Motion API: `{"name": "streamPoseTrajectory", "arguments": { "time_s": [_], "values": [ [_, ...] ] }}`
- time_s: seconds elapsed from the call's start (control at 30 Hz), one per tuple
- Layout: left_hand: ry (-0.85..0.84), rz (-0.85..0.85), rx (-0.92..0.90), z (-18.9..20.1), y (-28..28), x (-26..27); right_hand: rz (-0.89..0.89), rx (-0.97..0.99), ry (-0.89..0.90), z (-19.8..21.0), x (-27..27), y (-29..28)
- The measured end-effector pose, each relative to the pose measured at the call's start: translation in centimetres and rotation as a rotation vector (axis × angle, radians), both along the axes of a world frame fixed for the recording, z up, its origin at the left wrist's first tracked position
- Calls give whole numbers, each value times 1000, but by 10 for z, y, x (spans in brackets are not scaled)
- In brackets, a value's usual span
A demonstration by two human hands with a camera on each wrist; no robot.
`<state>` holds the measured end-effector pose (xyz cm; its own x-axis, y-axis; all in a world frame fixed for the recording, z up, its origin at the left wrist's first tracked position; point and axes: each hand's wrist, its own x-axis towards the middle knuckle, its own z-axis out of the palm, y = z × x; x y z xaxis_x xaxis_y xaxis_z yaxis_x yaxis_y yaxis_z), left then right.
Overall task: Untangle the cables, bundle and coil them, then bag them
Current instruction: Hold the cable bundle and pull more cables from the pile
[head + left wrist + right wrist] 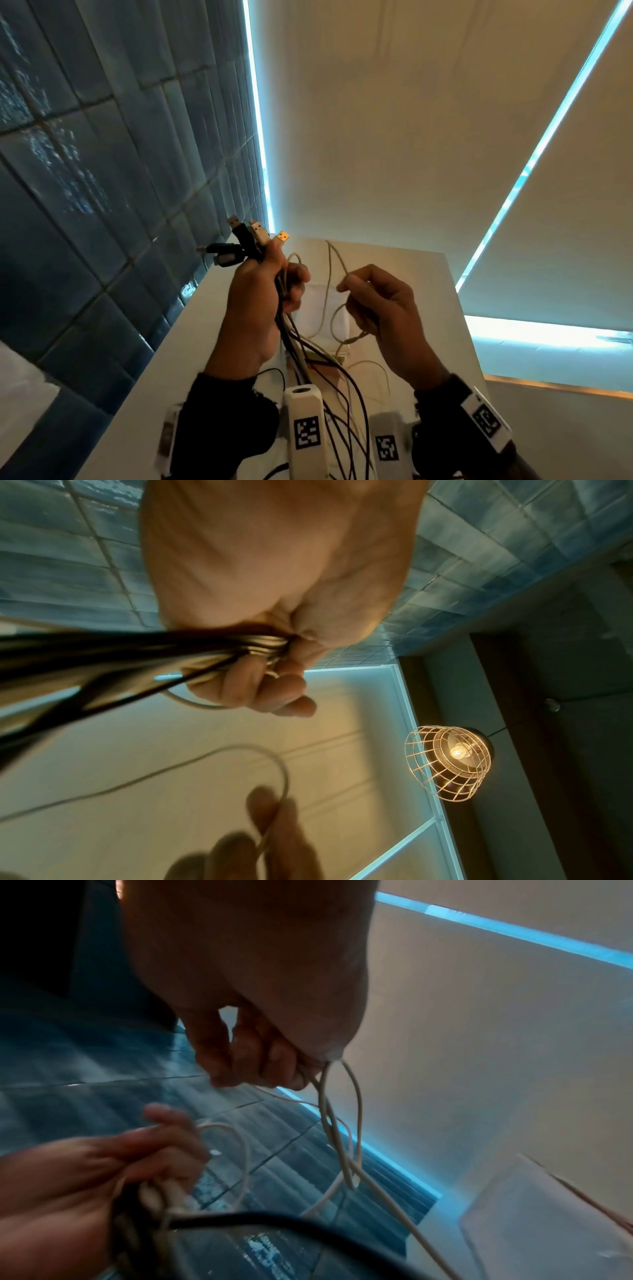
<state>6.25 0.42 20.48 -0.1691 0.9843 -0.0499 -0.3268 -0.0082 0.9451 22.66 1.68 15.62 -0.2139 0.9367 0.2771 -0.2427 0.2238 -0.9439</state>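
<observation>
My left hand (270,281) is raised and grips a bundle of black and white cables (291,342). Several USB plugs (255,240) stick out above its fist. Below the fist the cables hang in loose tangled strands (342,404). In the left wrist view the bundle (137,653) runs out of the curled fingers (260,685). To its right, my right hand (370,298) pinches a thin white cable (334,260) between thumb and fingers. This white cable (342,1137) loops below the right hand (274,1056) and leads across to the left hand (120,1164).
A white tabletop (411,274) lies under the hands, its far edge just beyond them. A pale flat sheet (315,301), possibly a bag, lies on it behind the cables. Blue tiled wall (102,171) stands at the left. A wire-cage lamp (448,761) hangs overhead.
</observation>
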Motion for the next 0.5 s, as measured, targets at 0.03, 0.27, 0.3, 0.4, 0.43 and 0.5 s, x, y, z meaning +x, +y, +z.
{"name": "streamPoseTrajectory", "arguments": {
  "time_s": [0.03, 0.27, 0.3, 0.4, 0.43, 0.5],
  "values": [
    [0, -5, -10, 0, 0, 1, 41, 50, -12, 4, -6, -3],
    [-119, -40, 28, 0, -2, 0, 222, 106, -166, -8, -26, -1],
    [-184, -27, 44, -1, -1, -3, 231, 100, -208, -13, -27, 0],
    [-326, -18, 97, -3, 4, -14, 226, 73, -337, -43, -23, 9],
    [-342, -24, 114, -4, 5, -18, 216, 41, -379, -56, -21, 11],
    [-322, -14, 127, -5, 5, -23, 168, 1, -561, -82, -17, 14]
  ]
}}
